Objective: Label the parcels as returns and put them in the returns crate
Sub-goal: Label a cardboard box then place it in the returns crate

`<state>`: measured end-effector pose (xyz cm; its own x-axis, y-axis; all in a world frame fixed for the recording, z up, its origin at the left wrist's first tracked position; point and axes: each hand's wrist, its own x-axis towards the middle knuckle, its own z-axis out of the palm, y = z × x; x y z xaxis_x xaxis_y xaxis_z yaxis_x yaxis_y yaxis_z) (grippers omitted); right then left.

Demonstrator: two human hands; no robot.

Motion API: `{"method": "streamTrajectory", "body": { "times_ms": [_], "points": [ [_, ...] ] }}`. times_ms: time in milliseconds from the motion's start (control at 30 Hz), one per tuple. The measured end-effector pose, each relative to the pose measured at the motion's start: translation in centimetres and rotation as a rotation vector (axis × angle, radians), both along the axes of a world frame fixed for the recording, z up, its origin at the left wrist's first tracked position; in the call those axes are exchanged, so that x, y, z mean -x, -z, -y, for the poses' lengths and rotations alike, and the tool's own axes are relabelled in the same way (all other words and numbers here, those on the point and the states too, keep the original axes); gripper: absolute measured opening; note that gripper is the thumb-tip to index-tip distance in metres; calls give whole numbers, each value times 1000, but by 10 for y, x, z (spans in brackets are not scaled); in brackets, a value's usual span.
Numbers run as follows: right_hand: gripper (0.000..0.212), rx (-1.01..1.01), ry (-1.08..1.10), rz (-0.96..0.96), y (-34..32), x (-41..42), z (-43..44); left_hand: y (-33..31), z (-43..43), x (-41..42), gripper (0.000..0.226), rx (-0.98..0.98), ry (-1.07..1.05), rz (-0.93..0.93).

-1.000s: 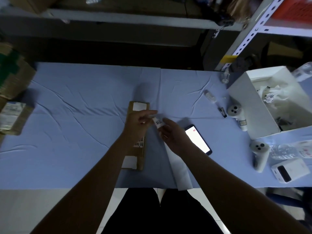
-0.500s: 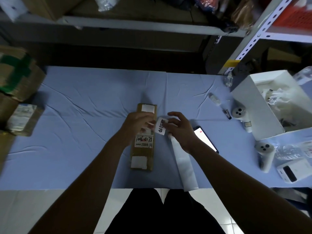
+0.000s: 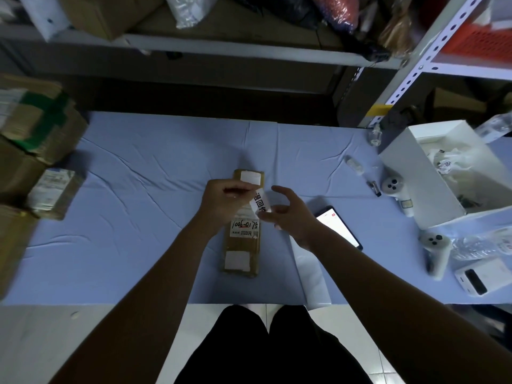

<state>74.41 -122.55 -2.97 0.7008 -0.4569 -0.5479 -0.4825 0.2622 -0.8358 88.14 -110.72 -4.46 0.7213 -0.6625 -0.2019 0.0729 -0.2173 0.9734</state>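
Observation:
A long brown cardboard parcel [image 3: 243, 245] lies lengthwise in the middle of the blue table, with white stickers at both ends and a handwritten number on a label. A small white return label [image 3: 260, 204] with black characters hangs just above it. My left hand [image 3: 225, 202] pinches the label's upper end over the parcel. My right hand [image 3: 288, 214] pinches its lower end, the other fingers spread. A white backing strip [image 3: 313, 275] lies under my right forearm.
Stacked cardboard boxes [image 3: 33, 134] stand at the left edge. A lit phone [image 3: 339, 227] lies right of the parcel. An open white box [image 3: 448, 173], two white controllers [image 3: 436, 250] and a white power bank [image 3: 479, 275] fill the right side. Metal shelving [image 3: 249, 48] runs behind the table.
Both hands rose slightly over the parcel's middle. The label turned from lying flat between the hands to slanting, and my right fingers spread apart.

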Motion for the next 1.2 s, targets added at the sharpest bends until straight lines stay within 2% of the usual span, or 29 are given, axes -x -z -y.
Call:
{"method": "streamTrajectory", "body": {
  "times_ms": [100,200,300,500,733,900,1000,1200],
  "points": [
    [64,-130,162,25,6,3,-10,-1,-10,7,21,23,-61,-44],
    [61,-181,224,58,10,7,-19,1,-21,20,21,-15,-163,-61],
    [54,-164,235,55,11,12,-29,4,-33,35,20,-20,-261,-119],
    [45,18,120,12,16,34,-43,10,-57,69,11,-100,-319,-171],
    [39,59,174,17,33,45,-60,24,-67,92,21,-203,-464,-313],
    [40,128,239,-74,50,41,-66,41,-60,93,3,-335,-410,-125],
    [34,182,268,-118,55,33,-65,55,-56,89,7,-407,-375,50],
    [26,492,246,-143,69,18,-72,76,-50,76,10,-422,-362,276]
  ]
}}
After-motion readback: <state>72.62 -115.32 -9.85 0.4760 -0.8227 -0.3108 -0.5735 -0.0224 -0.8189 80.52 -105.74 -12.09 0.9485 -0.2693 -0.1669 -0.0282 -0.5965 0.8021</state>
